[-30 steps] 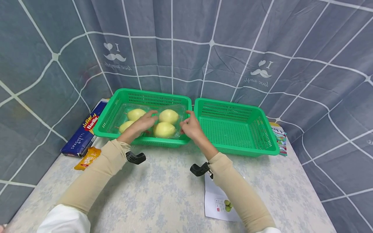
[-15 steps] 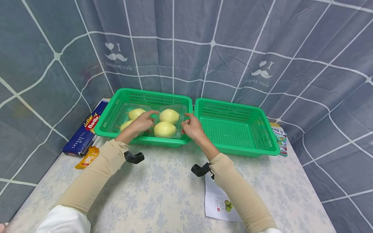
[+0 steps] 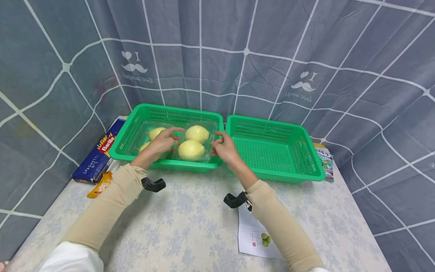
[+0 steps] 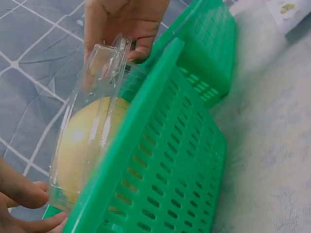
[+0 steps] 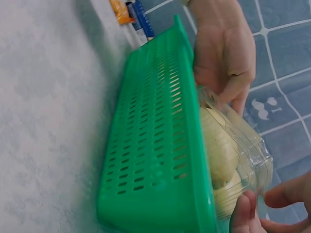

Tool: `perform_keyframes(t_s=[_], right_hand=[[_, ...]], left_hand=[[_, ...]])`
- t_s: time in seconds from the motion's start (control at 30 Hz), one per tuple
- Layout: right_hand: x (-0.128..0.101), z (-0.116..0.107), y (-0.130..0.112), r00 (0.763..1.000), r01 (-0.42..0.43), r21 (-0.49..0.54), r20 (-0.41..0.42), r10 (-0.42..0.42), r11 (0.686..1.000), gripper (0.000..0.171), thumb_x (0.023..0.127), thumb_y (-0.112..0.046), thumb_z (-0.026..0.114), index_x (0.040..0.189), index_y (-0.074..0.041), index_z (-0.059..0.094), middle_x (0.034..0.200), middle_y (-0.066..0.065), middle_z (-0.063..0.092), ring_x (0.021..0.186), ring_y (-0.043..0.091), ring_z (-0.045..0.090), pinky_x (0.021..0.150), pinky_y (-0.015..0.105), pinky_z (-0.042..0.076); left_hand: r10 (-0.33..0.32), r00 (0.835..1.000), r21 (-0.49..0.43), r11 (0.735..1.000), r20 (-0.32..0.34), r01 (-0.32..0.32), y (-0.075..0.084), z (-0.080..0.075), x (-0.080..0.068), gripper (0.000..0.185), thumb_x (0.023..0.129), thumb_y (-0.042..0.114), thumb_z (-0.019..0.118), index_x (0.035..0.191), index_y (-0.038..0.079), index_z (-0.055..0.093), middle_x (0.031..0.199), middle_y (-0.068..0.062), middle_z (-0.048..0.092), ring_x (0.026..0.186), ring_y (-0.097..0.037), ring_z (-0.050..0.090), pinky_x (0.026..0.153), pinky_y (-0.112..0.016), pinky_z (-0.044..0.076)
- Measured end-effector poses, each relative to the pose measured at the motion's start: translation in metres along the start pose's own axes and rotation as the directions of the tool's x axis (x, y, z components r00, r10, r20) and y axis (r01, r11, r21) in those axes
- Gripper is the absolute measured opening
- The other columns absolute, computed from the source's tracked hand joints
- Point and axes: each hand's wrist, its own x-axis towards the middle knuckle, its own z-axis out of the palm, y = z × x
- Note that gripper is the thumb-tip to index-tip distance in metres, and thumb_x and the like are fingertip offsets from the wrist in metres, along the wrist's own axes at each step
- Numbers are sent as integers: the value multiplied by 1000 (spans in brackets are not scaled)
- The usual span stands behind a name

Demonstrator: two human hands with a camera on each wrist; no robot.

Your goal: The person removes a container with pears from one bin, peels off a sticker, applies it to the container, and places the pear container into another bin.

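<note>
A clear plastic clamshell pack of yellow pears [image 3: 192, 149] lies in the left green basket [image 3: 176, 110]. My left hand [image 3: 159, 142] grips the pack over its left half, with fingers curled on the lid. My right hand [image 3: 224, 149] pinches the pack's right edge, just inside the basket wall. In the left wrist view the pack [image 4: 92, 131] stands above the basket wall [image 4: 160, 160]; my left hand's fingertips [image 4: 19, 204] are at its near corner and my right hand [image 4: 126, 24] at the far end. In the right wrist view my right hand [image 5: 272, 208] holds the pack [image 5: 233, 145] opposite my left hand [image 5: 226, 48].
A second green basket [image 3: 272, 151] stands directly right of the first and holds nothing. A blue spaghetti box [image 3: 98, 151] and an orange packet [image 3: 99, 185] lie at the left. A printed sheet [image 3: 255, 238] lies near the front, a colourful packet [image 3: 324, 158] behind the right basket. A grey curtain surrounds the table.
Both hands have closed in a little on the pear pack, and the pack has risen slightly in the left basket.
</note>
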Motion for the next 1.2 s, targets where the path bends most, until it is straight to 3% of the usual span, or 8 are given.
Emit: perform_keyframes(t_s=[0.27, 0.63, 0.97, 1.2], right_hand=[[-4, -6, -3, 1000, -10, 169, 26, 5, 986, 52, 102, -9, 55, 151, -5, 39, 102, 8, 59, 73, 12, 59, 84, 36, 57], [-9, -10, -6, 999, -32, 230, 27, 27, 973, 50, 101, -11, 55, 148, -9, 41, 114, 12, 60, 77, 13, 59, 80, 30, 55], [-14, -14, -11, 998, -49, 253, 38, 41, 966, 48, 103, -21, 55, 148, -11, 43, 109, 5, 55, 78, 12, 59, 82, 30, 54], [-17, -16, -17, 999, -40, 287, 47, 28, 957, 47, 103, -32, 57, 146, -15, 46, 96, 1, 51, 74, 12, 55, 80, 30, 53]], left_hand=[[-4, 998, -144, 990, -66, -6, 2, 0, -5, 54, 104, 0, 40, 157, 11, 34, 156, -24, 36, 139, -40, 45, 80, -21, 54], [23, 997, -129, 991, -80, -33, 6, 1, -8, 53, 104, -2, 39, 155, 11, 37, 155, -23, 38, 138, -39, 47, 83, -23, 53], [43, 994, -132, 990, -104, -56, 13, 2, -13, 53, 102, -5, 40, 153, 10, 41, 153, -22, 40, 133, -37, 50, 102, -44, 51], [69, 989, -132, 987, -130, -86, 15, 5, -16, 58, 97, -9, 38, 151, 11, 44, 151, -22, 42, 130, -33, 51, 87, -29, 54]])
